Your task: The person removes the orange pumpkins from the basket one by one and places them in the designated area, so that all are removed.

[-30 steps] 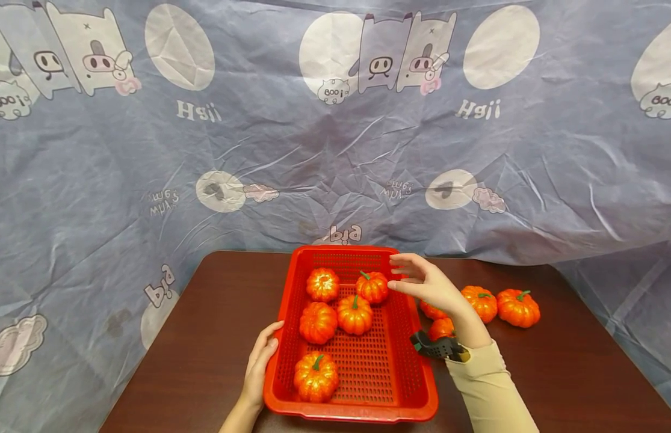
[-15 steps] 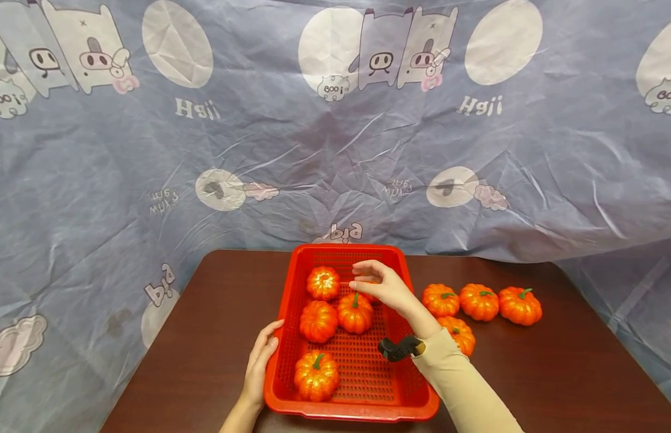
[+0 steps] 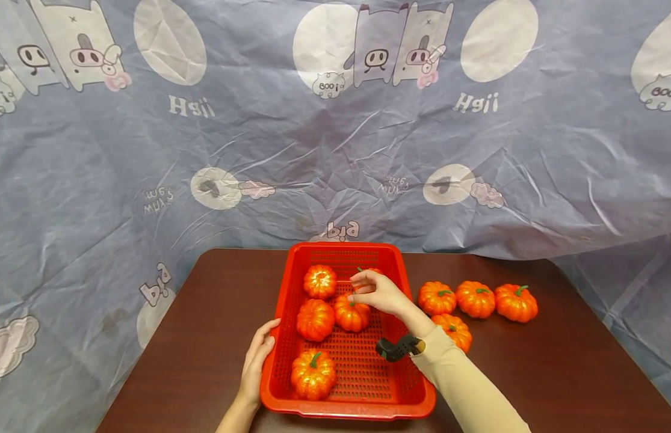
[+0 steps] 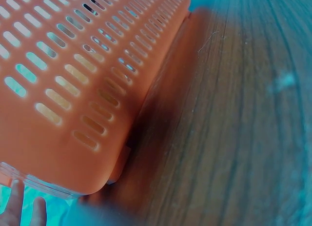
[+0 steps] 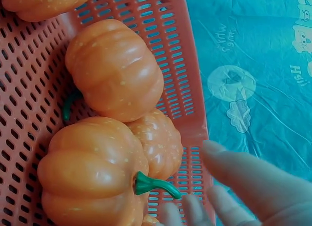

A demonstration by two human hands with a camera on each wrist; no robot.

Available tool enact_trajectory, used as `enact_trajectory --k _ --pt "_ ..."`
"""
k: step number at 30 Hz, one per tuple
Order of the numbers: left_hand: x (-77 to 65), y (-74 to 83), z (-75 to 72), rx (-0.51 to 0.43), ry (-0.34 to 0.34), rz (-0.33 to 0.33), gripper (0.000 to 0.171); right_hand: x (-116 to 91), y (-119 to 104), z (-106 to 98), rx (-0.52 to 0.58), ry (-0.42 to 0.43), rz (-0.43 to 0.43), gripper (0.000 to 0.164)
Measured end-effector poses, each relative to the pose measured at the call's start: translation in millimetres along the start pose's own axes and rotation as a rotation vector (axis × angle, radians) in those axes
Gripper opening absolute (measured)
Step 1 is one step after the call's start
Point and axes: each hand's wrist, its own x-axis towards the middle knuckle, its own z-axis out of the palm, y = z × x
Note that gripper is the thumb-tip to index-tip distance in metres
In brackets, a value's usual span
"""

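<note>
A red perforated plastic basket [image 3: 362, 385] stands on the table with several small orange pumpkins in it. My left hand [image 3: 255, 367] rests against the basket's left side, its fingertips at the rim in the left wrist view. Inside the basket, my right hand [image 3: 383, 294] hovers over a pumpkin with a green stem [image 5: 92, 172]. Thumb and fingers are spread apart near that stem, and nothing is gripped. Behind this hand another pumpkin [image 3: 374, 272] is partly hidden. Along the basket's left lie a back pumpkin [image 3: 320, 281], a middle one [image 3: 315, 320] and a front one [image 3: 313, 374].
Right of the basket, several more pumpkins lie on the dark wooden table [image 3: 557, 373], one of them [image 3: 516, 303] farthest right. A patterned blue-grey cloth [image 3: 335, 150] hangs behind the table. A black wrist strap with a camera [image 3: 397, 347] sits on the right wrist.
My right hand has moved left from the basket's right rim, then slightly down to the middle pumpkin. My left hand has stayed at the basket's side.
</note>
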Motion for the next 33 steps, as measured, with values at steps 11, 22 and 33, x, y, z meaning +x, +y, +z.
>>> enact_trajectory --k 11,22,33 --pt "0.2 -0.7 -0.6 0.011 0.001 0.001 0.038 2.5 10.2 1.4 -0.055 -0.062 0.01 0.041" --pt "0.7 -0.3 -1.0 -0.001 -0.006 -0.004 0.038 2.1 11.2 0.8 -0.083 -0.065 -0.011 0.02" --pt "0.2 0.2 -1.1 -0.002 -0.002 -0.011 0.038 -4.3 0.7 -3.5 -0.06 -0.091 0.034 0.014"
